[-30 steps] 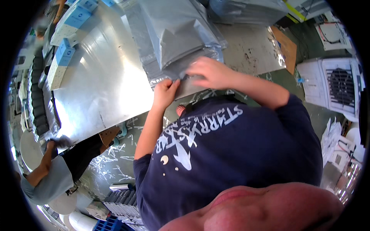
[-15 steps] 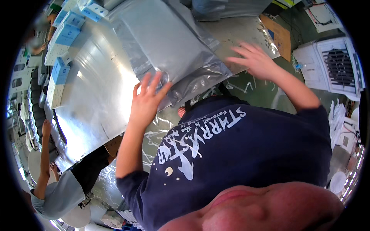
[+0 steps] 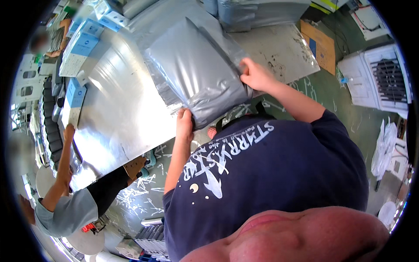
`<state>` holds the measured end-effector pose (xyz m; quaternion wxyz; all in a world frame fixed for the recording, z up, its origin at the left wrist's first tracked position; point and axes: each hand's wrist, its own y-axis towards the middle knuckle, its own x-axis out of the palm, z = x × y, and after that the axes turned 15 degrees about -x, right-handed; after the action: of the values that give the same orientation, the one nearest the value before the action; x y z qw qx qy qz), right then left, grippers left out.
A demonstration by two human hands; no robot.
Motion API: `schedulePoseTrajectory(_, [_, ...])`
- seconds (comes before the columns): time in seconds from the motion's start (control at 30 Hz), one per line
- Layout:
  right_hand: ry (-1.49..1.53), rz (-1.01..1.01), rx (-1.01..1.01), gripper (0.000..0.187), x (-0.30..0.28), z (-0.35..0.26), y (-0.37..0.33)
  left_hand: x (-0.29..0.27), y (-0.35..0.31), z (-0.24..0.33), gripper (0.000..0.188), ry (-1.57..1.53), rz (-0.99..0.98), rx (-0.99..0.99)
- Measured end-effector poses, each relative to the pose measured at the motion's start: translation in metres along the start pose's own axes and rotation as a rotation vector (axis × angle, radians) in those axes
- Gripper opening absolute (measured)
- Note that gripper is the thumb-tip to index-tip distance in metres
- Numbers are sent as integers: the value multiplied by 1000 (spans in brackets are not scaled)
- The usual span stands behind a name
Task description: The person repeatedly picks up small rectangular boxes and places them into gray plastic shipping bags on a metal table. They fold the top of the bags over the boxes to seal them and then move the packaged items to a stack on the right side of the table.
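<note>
In front of me a grey plastic mailing bag (image 3: 196, 65) lies with its near end at the front edge of the metal table (image 3: 118, 96). It looks filled and its glossy surface is creased. My left hand (image 3: 185, 123) is closed on the bag's near left corner, thumb and fingers curled round the film. At the bag's right side my right hand (image 3: 255, 75) pinches the edge of the film between thumb and fingers. More grey film lies flat beneath and behind the bag. What the bag holds is hidden.
Blue and white boxes (image 3: 83, 41) stand in a row along the table's left side. A co-worker (image 3: 65, 209) at the left reaches toward the nearest box. Grey packed bags (image 3: 262, 13) are piled at the back. A white air cooler (image 3: 375, 81) stands on the floor to the right.
Both hands, open and spread before, have closed on the bag's near edges. The bag's near end is drawn up and rounded toward me. The co-worker's hand has moved up to the box.
</note>
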<state>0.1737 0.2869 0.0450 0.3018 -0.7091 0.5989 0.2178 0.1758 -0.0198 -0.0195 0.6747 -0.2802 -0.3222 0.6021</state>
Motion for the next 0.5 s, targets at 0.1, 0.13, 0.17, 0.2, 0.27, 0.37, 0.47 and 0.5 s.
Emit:
schedulePoseTrajectory(0.1, [837, 351, -146, 53, 9, -2, 27, -4, 3, 43, 48, 532, 210, 495])
schedulePoseTrajectory(0.13, [1150, 188, -156, 62, 20, 0, 38, 10, 7, 55, 52, 630, 262, 746])
schedulePoseTrajectory(0.17, [876, 254, -171, 68, 27, -37, 28, 28, 2, 63, 55, 730, 330, 989])
schedulePoseTrajectory(0.2, [1009, 250, -248, 70, 9, -61, 15, 42, -14, 81, 59, 620, 192, 1003])
schedulePoseTrajectory(0.27, [1095, 458, -493, 68, -5, -33, 3, 75, -53, 128, 65, 569, -34, 1197])
schedulePoseTrajectory(0.37, [759, 629, -472, 57, -27, 47, -30, 117, -77, 189, 68, 868, -264, 1605])
schedulePoseTrajectory(0.47, [-148, 116, 42, 29, -48, 72, -50, 172, -56, 229, 53, 1206, -374, 1758])
schedulePoseTrajectory(0.5, [-212, 83, -33, 25, -54, 52, -36, 185, -34, 232, 48, 1255, -429, 1772])
